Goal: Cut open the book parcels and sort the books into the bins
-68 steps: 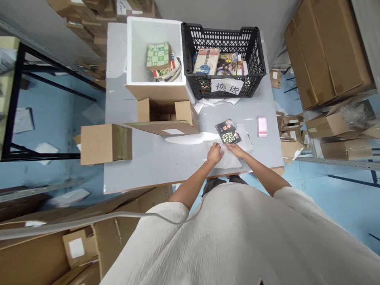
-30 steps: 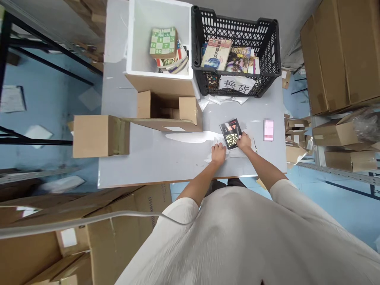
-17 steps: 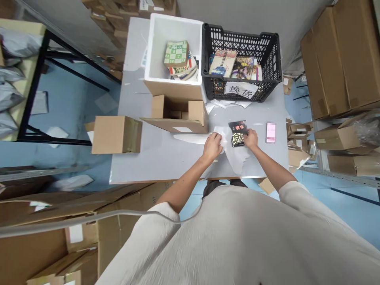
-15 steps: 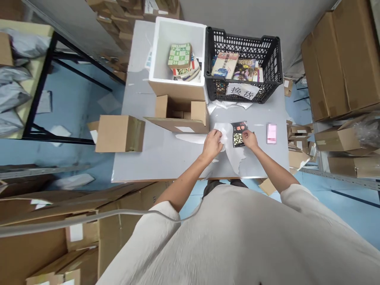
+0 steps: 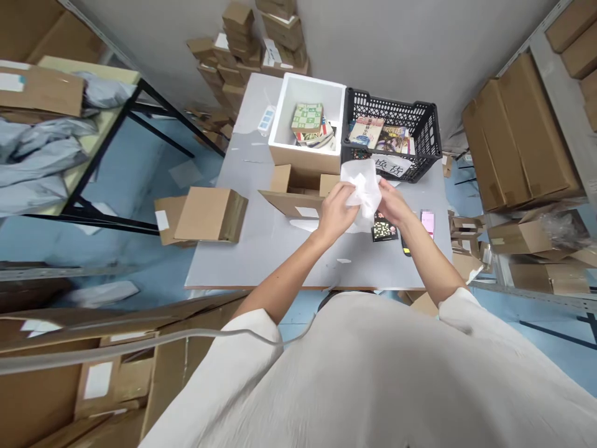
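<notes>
My left hand (image 5: 338, 213) is closed on the left side of a crumpled, see-through white plastic bag (image 5: 362, 180). On its right side my right hand (image 5: 392, 203) grips the same bag, so it hangs between both hands above the table. Beneath it and nearer to me lies a black booklet (image 5: 384, 231) with a crossword-like grid on its cover; its upper part is hidden by the bag and hand. A small black and yellow object (image 5: 406, 249) shows beside my right forearm. To the right of that arm lies a phone (image 5: 427, 219) with a pinkish screen.
An open cardboard box (image 5: 291, 202) stands left of my hands. Behind are a white foam box (image 5: 308, 155) and a black plastic crate (image 5: 426, 137), both with books inside. Another carton (image 5: 205, 214) sits at the table's left edge. Shelves with parcels (image 5: 37, 152) flank the table.
Both hands have risen and moved away from me, lifting the white plastic bag off the table. My right hand has let go of the black booklet. The head view has shifted.
</notes>
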`<state>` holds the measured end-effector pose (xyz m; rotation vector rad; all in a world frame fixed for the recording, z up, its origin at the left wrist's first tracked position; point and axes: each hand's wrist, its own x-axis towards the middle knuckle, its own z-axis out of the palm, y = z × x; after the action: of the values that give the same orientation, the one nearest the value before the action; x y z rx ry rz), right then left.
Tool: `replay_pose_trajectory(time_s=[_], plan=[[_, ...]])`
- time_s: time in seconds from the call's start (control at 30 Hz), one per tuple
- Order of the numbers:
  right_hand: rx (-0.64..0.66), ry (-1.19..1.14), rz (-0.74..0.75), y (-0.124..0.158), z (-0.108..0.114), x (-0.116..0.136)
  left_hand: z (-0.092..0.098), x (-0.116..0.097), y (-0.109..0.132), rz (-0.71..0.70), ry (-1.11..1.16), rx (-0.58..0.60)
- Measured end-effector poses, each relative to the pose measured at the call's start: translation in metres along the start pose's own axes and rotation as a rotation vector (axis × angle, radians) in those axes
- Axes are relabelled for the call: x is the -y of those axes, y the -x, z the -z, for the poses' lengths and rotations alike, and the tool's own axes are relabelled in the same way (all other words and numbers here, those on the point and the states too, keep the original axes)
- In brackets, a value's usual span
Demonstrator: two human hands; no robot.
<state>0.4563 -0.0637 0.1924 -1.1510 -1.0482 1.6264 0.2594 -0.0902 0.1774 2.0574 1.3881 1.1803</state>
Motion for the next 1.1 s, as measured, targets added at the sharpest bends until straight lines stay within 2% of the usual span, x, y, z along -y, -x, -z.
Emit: replay_pose_trajectory(time_s=[0.1,0.2,0.3,0.4,0.63,0.77,0.87,0.97,1.1], plan=[[0.071,0.006,0.065,-0.025,-0.023,0.023,0.025,0.013,-0.023,-0.016,-0.038,-0.042],[0.179,0.006,0.109,-0.050,-0.047,0.033,0.051,0.032,-0.045,-0.021,-0.076,-0.083],[0.259,0.062,0.173,-0.072,-0.070,0.028,0.072,0.053,-0.057,-0.015,-0.106,-0.090],[0.268,0.185,0.246,-0.094,-0.091,0.011,0.084,0.075,-0.058,0.013,-0.112,-0.060],[0.119,0.633,0.260,-0.137,-0.120,-0.035,0.090,0.130,-0.045,0.135,-0.111,0.082],[0.064,0.957,0.280,-0.148,-0.121,-0.054,0.093,0.153,-0.039,0.231,-0.122,0.234],[-0.007,1.207,0.266,-0.152,-0.117,-0.066,0.095,0.163,-0.034,0.271,-0.163,0.277],[0.088,1.281,0.214,-0.158,-0.113,-0.075,0.095,0.171,-0.030,0.263,-0.202,0.246],[0.282,1.142,0.039,-0.167,-0.113,-0.082,0.089,0.179,-0.028,0.281,-0.203,0.273]])
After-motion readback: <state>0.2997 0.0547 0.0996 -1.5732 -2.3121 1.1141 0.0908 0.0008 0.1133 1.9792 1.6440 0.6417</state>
